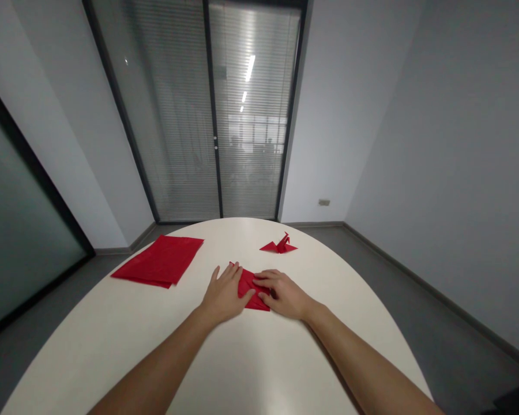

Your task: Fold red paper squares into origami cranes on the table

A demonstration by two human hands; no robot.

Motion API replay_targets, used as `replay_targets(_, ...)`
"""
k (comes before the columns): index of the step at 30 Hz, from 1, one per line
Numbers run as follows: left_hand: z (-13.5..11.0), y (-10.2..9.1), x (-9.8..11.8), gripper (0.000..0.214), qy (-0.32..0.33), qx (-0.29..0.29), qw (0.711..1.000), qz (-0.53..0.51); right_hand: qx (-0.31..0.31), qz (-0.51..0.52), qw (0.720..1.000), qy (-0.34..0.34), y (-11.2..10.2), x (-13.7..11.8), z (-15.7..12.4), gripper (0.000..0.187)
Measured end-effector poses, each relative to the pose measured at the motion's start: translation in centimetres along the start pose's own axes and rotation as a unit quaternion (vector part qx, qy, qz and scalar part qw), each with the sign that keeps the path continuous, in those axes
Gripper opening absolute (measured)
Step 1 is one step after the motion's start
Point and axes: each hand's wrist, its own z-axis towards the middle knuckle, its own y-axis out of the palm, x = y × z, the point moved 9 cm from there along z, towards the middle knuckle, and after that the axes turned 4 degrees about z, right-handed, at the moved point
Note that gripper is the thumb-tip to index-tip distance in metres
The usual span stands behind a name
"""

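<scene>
A folded piece of red paper [248, 286] lies on the white oval table [242, 357] in front of me. My left hand [224, 294] lies flat on its left part, fingers stretched out and pressing down. My right hand [281, 293] rests on its right part, fingers bent and pressed together along a crease. Both hands cover much of the paper.
A stack of red paper sheets [161, 260] lies at the far left of the table. A finished red paper crane [279, 245] stands at the far middle. Glass doors with blinds [211, 115] are beyond the table, grey floor around it.
</scene>
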Motion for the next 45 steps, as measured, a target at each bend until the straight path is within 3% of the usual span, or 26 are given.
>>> replay_targets(6, -0.1, 0.3, 0.0, 0.075, 0.012, 0.004, 1.000, -0.005, 0.006, -0.002, 1.000, -0.004, -0.1, -0.1, 0.0, 0.039)
replay_targets(11, -0.1, -0.1, -1.2, 0.067, -0.050, 0.041, 0.998, 0.022, 0.029, 0.009, 0.999, -0.016, -0.8, -0.9, 0.4, 0.040)
replay_targets(15, -0.2, -0.8, -1.6, 0.056, -0.081, 0.067, 0.993, 0.048, -0.004, 0.015, 0.999, -0.037, -0.4, -1.7, 0.5, 0.036)
replay_targets(23, -0.9, -1.2, 0.7, 0.055, 0.046, 0.029, 0.998, -0.045, 0.003, 0.007, 1.000, -0.006, -0.1, -1.0, 0.2, 0.024)
replay_targets(27, -1.3, -1.4, 1.0, 0.050, 0.058, 0.019, 0.996, -0.060, 0.010, -0.013, 0.999, 0.037, -0.3, -0.3, 0.0, 0.022)
replay_targets(33, -1.1, -1.1, 0.7, 0.037, 0.047, 0.036, 0.997, -0.059, 0.010, -0.017, 0.999, 0.043, -0.4, -0.3, -0.2, 0.015)
replay_targets(45, -1.4, -1.0, 0.9, 0.048, 0.070, 0.037, 0.995, -0.061, 0.004, -0.019, 0.998, 0.055, 0.2, 0.9, -0.1, 0.014)
